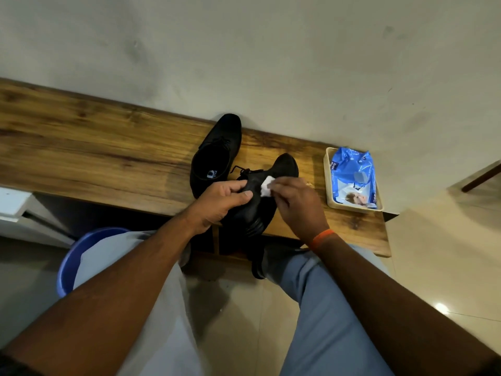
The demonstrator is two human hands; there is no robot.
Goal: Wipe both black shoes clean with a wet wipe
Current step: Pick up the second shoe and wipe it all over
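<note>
- A blue bucket [67,264] stands on the tiled floor at the far left, below the front edge of the wooden bench [95,147]; the person's left leg in pale trousers covers much of it.
- The bench runs along a plain wall, and both black shoes are on it near its right half.
- The left shoe [217,153] lies flat on the bench, toe toward the wall, its opening facing up with a white label inside; neither hand touches it.
- The left hand [219,202] grips the right shoe [260,204] at its upper part, thumb and fingers curled round the leather.
- This shoe lies just beside the other one, toe toward the wall, heel reaching past the front edge of the bench; its loose lace trails toward the left shoe.
- The right hand [295,204], with an orange band at the wrist, pinches a small folded white wet wipe [267,186] in its fingertips and holds it against the shoe's upper, right beside the left thumb.
- Near the bench's right end a cream tray [329,185] holds a blue pack of wipes [352,177], lying flat; the pack fills most of the tray and stands apart from both hands.
</note>
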